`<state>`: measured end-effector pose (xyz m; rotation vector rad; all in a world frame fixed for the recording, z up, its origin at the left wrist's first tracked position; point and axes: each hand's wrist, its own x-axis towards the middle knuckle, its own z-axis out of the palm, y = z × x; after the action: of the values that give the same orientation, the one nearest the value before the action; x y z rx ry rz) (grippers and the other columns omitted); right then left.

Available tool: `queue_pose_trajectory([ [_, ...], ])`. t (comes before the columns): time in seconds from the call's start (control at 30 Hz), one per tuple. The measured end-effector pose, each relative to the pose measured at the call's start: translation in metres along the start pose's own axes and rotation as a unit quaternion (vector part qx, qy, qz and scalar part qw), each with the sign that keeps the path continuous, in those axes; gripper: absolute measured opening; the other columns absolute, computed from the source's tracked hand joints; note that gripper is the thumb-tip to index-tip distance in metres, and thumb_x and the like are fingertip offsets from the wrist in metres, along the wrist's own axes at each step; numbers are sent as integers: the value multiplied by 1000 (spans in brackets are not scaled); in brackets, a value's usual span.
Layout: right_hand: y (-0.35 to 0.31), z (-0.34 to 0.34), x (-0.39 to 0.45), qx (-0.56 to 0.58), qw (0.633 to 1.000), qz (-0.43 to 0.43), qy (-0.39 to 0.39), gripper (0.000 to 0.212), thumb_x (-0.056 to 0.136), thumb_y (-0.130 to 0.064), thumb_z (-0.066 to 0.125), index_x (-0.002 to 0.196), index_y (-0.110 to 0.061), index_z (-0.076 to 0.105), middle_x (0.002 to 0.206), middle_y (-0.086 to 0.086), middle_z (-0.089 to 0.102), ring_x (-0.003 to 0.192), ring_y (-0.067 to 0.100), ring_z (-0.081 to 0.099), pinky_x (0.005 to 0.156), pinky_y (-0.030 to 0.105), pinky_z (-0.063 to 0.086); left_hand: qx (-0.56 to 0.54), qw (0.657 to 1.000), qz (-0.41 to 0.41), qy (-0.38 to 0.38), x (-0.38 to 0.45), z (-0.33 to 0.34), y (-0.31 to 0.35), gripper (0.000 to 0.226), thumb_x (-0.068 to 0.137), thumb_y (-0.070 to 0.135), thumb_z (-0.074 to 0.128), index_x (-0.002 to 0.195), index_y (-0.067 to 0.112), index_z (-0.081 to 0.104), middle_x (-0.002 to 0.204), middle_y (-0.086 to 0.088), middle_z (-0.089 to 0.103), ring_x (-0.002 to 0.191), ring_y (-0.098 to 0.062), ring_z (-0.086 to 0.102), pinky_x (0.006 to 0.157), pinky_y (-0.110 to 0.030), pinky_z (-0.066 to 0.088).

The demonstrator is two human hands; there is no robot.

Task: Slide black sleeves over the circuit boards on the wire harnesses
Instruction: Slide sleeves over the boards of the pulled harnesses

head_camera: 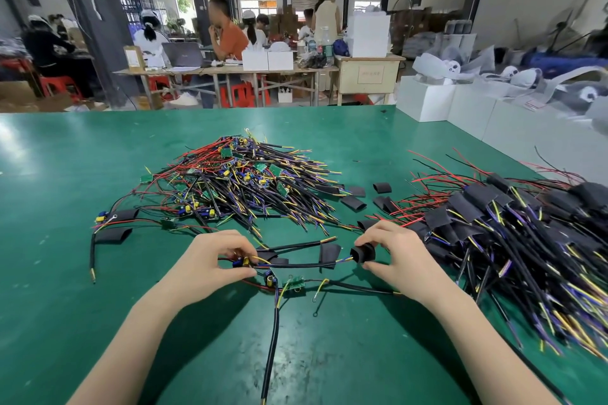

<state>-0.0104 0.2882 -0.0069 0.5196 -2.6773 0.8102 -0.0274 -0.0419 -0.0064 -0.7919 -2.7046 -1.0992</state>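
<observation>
My left hand [219, 260] pinches the circuit board end of a wire harness [242, 262] just above the green table. My right hand [396, 253] pinches a black sleeve [363, 253], squeezed open, its mouth facing the harness's loose wire tips [343, 260]. The harness's black cable runs between both hands. Another harness with a bare green circuit board [293, 284] lies right below. Loose flat black sleeves [353, 203] lie beyond my right hand.
A big pile of unsleeved harnesses [243, 181] covers the table's middle. A pile of sleeved harnesses [513, 233] fills the right side. Two flat sleeves with harnesses [113, 235] lie at left. White boxes [460, 108] stand at the far right edge. People work at benches behind.
</observation>
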Motion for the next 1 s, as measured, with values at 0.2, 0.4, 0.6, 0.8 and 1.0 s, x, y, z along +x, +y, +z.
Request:
queue_pose_trajectory([
  [0.2,5,2,0,-22,999,39,8,30,68,-6,75,95,-18,70,94,-4,62,88,13,57,83,30,46,-12,1000,8,8,0,-1,2,19,72,10,84,81,24,74,84,7,67,79,-13,63,73,-18,49],
  [0.4,2,4,0,-7,999,38,1,30,67,-6,77,94,-18,70,91,-5,62,83,8,56,77,14,40,-10,1000,3,-12,0,1,4,20,73,11,84,81,27,73,83,6,66,79,-13,61,74,-17,47],
  [0.6,0,2,1,18,1000,16,3,32,67,-5,80,96,-17,71,93,-4,62,85,9,58,80,12,40,6,1000,-8,-12,0,1,4,22,73,15,84,80,31,72,84,9,65,80,-11,60,75,-20,47],
  [0.8,-9,6,0,-100,993,-63,9,27,69,-24,77,95,-23,70,93,-6,60,92,19,49,80,33,37,-12,1000,2,-21,2,8,9,19,74,14,83,85,27,73,88,15,64,88,-10,63,81,-28,52],
  [1.0,-11,3,1,-113,991,-73,13,25,69,-26,74,94,-26,69,94,-10,60,94,18,50,79,31,31,-13,999,-8,33,2,11,13,30,76,18,82,97,35,71,91,8,66,90,-11,62,75,-22,48],
])
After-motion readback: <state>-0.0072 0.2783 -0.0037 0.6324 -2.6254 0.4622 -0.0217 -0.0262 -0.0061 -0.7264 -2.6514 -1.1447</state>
